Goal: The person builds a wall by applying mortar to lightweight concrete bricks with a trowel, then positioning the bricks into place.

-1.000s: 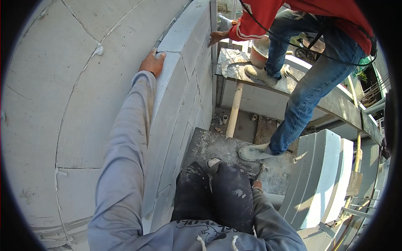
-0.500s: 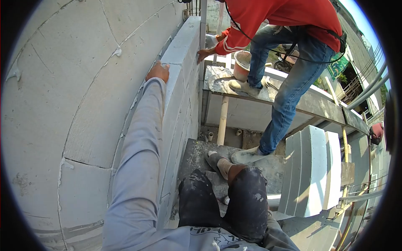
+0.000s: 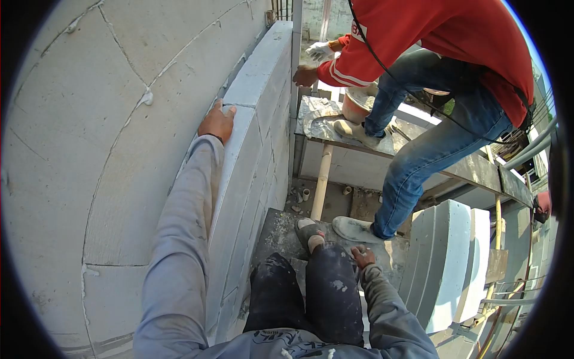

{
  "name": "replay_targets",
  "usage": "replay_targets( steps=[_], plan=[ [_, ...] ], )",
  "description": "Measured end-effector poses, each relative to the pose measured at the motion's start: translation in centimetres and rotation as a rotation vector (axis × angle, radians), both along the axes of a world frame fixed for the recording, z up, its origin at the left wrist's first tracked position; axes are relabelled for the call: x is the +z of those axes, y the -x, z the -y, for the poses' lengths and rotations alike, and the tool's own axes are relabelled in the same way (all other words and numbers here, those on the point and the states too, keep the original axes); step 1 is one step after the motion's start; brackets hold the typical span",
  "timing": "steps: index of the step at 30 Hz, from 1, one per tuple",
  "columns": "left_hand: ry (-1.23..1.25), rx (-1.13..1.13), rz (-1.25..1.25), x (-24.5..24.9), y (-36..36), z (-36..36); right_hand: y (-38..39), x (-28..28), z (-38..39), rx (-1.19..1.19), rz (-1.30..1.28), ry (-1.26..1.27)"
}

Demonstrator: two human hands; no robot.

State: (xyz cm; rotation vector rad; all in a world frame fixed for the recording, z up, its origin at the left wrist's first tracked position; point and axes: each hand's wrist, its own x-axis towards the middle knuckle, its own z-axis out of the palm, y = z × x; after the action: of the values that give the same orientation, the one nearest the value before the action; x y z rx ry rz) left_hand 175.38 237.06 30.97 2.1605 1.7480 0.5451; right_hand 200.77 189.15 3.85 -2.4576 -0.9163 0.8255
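Observation:
My left hand (image 3: 218,122) grips the top back edge of a pale aerated concrete block (image 3: 230,158), near the joint with the block beyond it. Its fingers reach into the narrow gap behind. These blocks form a low wall beside a taller block wall (image 3: 119,173) on my left, whose joints show squeezed-out mortar. By my right knee, my right hand (image 3: 363,255) hangs with loosely bent fingers and nothing visible in it. Both sleeves are grey.
A co-worker in a red top (image 3: 454,42) and jeans stands ahead, one foot on a raised plank. Beside that foot is a mortar bucket (image 3: 357,105). Stacked blocks (image 3: 439,257) stand at right. A wooden pole (image 3: 321,182) props the plank; my feet rest on a board (image 3: 278,230).
My right hand has come into view beside my knee. My left hand stays on the block's top edge. The co-worker's hands have come away from the far end of the low wall.

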Motion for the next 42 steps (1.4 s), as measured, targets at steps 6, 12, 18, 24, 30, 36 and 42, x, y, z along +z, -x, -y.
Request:
replay_targets(
  steps=[6,12,18,24,30,36,42],
  plan=[
    [0.040,-0.189,0.247,-0.4,1.8,-2.4,-3.8,2.1,-23.9,0.139,-0.215,-0.272],
    [0.145,-0.107,0.096,1.1,0.4,-2.0,-7.8,-1.7,-46.8,-0.131,-0.553,-0.602],
    [0.296,-0.132,0.157,1.8,0.4,-2.7,-13.1,21.2,-66.7,0.552,0.412,-1.059],
    [0.295,-0.137,0.142,2.4,0.0,-2.9,-12.3,30.9,-71.8,1.544,1.217,-0.704],
    [0.492,-0.052,0.141,3.3,-0.6,-3.4,-13.1,30.6,-72.5,1.663,0.968,-0.632],
    [0.446,-0.035,0.244,3.9,-0.8,-3.6,-14.3,29.9,-73.2,1.687,0.875,-0.635],
    [0.443,-0.092,0.251,2.5,-0.4,-4.4,-15.2,28.7,-73.5,1.711,0.716,-0.705]
  ],
)
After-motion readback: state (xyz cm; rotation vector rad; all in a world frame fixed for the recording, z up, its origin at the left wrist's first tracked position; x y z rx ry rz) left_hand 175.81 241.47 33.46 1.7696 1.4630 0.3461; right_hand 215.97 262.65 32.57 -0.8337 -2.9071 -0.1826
